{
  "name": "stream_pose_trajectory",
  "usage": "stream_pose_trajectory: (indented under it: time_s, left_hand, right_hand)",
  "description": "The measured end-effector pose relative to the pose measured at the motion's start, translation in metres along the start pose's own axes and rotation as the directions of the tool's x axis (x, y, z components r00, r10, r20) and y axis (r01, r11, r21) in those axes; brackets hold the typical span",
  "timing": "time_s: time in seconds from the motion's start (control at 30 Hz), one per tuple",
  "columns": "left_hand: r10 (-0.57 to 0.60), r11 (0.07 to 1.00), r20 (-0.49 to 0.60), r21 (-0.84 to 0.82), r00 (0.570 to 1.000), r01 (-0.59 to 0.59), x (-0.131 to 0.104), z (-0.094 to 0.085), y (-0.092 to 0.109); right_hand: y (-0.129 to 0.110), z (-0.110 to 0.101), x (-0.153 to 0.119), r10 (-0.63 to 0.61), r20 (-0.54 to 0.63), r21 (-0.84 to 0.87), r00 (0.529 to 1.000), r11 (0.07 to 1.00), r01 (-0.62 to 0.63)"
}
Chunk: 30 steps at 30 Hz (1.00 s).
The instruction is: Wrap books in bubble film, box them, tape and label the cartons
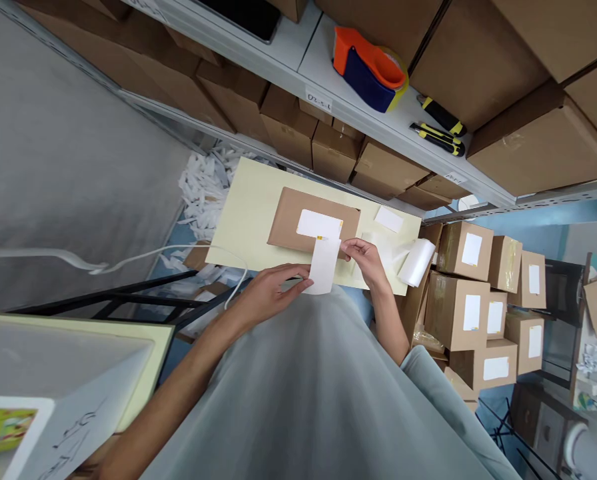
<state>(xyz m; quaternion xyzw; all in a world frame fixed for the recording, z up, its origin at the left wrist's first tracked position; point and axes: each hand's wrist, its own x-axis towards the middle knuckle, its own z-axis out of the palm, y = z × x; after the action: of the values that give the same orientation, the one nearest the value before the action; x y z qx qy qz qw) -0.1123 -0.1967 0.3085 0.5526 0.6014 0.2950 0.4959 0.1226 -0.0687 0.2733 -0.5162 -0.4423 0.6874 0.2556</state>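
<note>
A white label (pixel 323 270) with a small yellow mark at its top is held upright in front of my body. My left hand (pixel 278 290) pinches its lower left edge between thumb and fingers. At the upper right corner, the fingertips of my right hand (pixel 366 259) are closed on the label's edge. Just behind it, a flat brown cardboard box (pixel 286 217) lies on the pale yellow table (pixel 238 200). Another white label (pixel 320 223) is on the top of this box, partly covered by the held one.
On the table's right lie a label roll (pixel 417 262) and a small white slip (pixel 388 219). Labelled cartons (pixel 456 313) are stacked at right. The shelf above bears an orange-blue tape dispenser (pixel 371 70) and box cutters (pixel 438 139). A white cable (pixel 178 248) runs at left.
</note>
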Motion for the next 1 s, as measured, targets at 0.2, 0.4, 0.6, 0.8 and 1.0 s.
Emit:
stream_pose_trajectory:
  time_s: [0.2, 0.4, 0.6, 0.8, 1.0]
  left_hand:
    - [0.051, 0.998, 0.01, 0.044, 0.999, -0.052, 0.002, -0.009, -0.006]
    - [0.096, 0.994, 0.006, 0.056, 0.995, -0.096, 0.005, -0.019, -0.007]
    - [0.166, 0.986, -0.147, 0.002, 0.975, -0.168, 0.007, -0.026, -0.009]
    - [0.097, 0.992, -0.297, -0.042, 0.95, -0.115, 0.005, -0.023, -0.013]
    - [0.058, 0.996, -0.355, -0.045, 0.933, -0.079, 0.002, -0.018, -0.017]
  right_hand:
    - [-0.004, 0.008, -0.008, -0.084, -0.066, -0.067, 0.994, 0.995, 0.079]
    - [-0.015, 0.016, -0.022, -0.197, -0.081, -0.163, 0.977, 0.97, 0.182]
    - [0.003, 0.032, -0.035, -0.07, -0.126, -0.102, 0.99, 0.993, 0.057]
    - [0.021, 0.071, -0.066, 0.113, -0.045, 0.188, 0.993, 0.977, -0.102]
    - [0.017, 0.099, -0.075, 0.154, -0.105, 0.354, 0.982, 0.929, -0.108]
